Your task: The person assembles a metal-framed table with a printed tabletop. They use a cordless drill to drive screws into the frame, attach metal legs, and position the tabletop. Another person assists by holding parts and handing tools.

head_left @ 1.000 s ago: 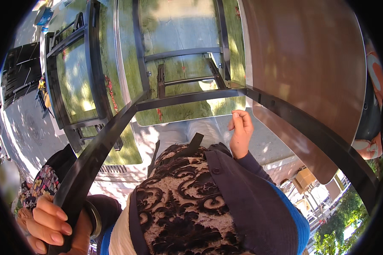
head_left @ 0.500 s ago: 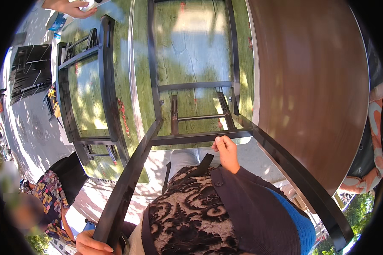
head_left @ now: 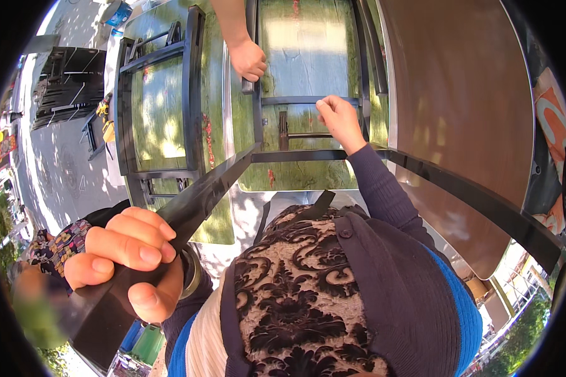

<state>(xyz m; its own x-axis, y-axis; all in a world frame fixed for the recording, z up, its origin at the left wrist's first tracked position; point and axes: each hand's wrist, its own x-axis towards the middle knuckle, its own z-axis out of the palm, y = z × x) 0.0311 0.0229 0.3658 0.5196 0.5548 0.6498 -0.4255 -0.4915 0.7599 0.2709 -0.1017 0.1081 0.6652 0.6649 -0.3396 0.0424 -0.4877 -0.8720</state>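
Left hand (head_left: 129, 251): grip closed round long black metal-looking leg (head_left: 207, 200), best firm; right hand (head_left: 343, 122): grip curled, cannot tell if holding.

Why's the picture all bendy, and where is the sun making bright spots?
Head view: the fisheye lens makes the brown tabletop look bowed, the black leg fatter near the left hand; head view: sunlight glares on the green tabletops and dapples the ground.
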